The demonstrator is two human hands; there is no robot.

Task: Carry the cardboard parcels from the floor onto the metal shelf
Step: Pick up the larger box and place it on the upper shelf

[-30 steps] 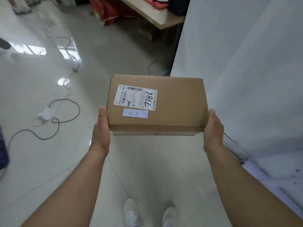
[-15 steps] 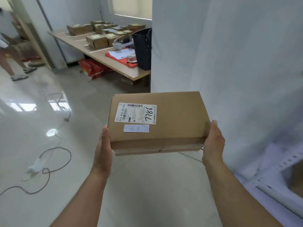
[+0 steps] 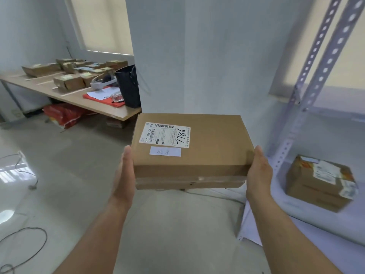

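Between both hands, left hand [image 3: 123,175] and right hand [image 3: 258,175] press flat against the cardboard parcel [image 3: 191,151], holding it. Another parcel [image 3: 320,182] sits on the metal shelf [image 3: 308,220].

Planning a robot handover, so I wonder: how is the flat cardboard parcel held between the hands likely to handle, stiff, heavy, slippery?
The cardboard parcel probably stays stiff: its edges look straight. It seems fairly light, since the left hand and right hand hold it only by flat palms at the ends. Low and flat, it should not tip.
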